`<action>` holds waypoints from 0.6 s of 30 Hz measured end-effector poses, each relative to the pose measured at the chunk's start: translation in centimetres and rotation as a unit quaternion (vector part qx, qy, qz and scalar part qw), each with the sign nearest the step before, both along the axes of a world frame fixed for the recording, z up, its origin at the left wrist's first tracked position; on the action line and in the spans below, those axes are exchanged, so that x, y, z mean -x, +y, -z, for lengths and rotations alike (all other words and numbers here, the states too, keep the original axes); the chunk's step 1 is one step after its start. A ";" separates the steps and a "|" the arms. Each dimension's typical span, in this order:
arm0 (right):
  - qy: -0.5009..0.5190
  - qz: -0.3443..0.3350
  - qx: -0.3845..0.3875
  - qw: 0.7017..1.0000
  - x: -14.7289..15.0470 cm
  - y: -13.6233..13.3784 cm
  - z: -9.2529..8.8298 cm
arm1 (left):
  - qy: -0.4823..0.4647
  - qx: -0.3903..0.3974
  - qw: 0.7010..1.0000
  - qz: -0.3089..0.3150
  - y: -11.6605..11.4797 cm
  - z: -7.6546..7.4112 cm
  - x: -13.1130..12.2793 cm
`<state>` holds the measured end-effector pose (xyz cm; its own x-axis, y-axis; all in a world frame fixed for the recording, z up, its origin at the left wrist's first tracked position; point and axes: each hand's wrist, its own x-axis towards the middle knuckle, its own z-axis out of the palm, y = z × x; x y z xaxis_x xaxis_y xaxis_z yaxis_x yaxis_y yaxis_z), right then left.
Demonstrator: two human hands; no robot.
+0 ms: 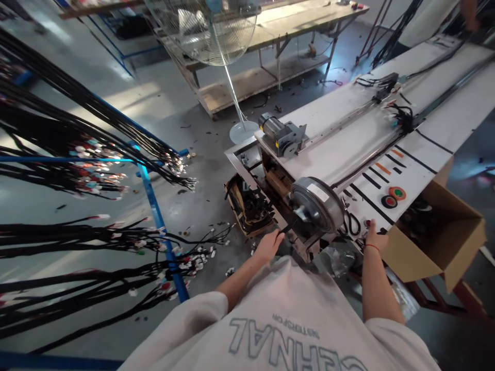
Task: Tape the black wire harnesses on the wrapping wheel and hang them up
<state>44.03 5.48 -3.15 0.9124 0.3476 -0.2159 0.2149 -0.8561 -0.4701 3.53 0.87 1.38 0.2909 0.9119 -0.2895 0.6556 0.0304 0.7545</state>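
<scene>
My left hand is closed on the end of a thin black strip, at the near end of the workbench. That strip runs up toward the hub of a big grey wheel, which has a white label on its rim. At the bench's front edge is my right hand, one finger stretched out beside a small red button; whether it presses the button is unclear. Its other fingers are partly hidden. A looped black cord lies between the wheel and this hand.
The white bench carries a motor, a wire bundle and round green and red buttons. An open cardboard box stands right. Cable bundles hang on a blue rack left. Behind are a fan and another person's hand.
</scene>
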 end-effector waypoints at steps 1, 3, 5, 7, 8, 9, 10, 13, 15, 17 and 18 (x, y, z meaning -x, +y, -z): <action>0.008 0.030 -0.002 1.000 0.2 0.1 -0.2 | 0.002 -0.002 1.000 -0.002 0.4 0.0 -0.4; 0.016 0.057 -0.013 0.998 0.5 0.2 -0.7 | 0.000 -0.007 1.000 -0.005 1.1 -0.1 -1.2; 0.019 0.056 -0.026 0.998 0.7 0.3 -1.0 | -0.003 -0.012 1.000 -0.008 1.7 -0.2 -2.1; 0.024 0.058 -0.028 0.998 0.9 0.3 -1.1 | -0.012 -0.020 1.000 -0.010 2.3 -0.3 -2.8; 0.026 0.059 -0.025 0.998 0.9 0.2 -1.2 | -0.019 -0.022 1.000 -0.010 2.7 -0.3 -3.1; 0.025 0.059 -0.018 0.998 1.0 0.2 -1.2 | -0.028 -0.025 0.999 -0.013 3.1 -0.3 -3.3; 0.022 0.059 -0.009 0.998 1.1 0.2 -1.2 | -0.041 -0.024 0.999 -0.013 3.5 -0.2 -3.4; 0.007 0.059 0.014 0.998 1.4 0.2 -1.4 | -0.084 0.027 0.996 0.026 5.4 0.1 -2.8; 0.004 0.063 0.017 0.998 1.6 0.2 -1.5 | -0.122 0.153 0.974 0.111 6.6 0.6 -2.0; 0.005 0.066 0.014 0.998 1.6 0.3 -1.5 | -0.142 0.312 0.916 0.210 7.5 1.5 -0.9; 0.004 0.067 0.013 0.998 1.6 0.3 -1.5 | -0.132 0.369 0.886 0.248 7.6 2.1 -0.4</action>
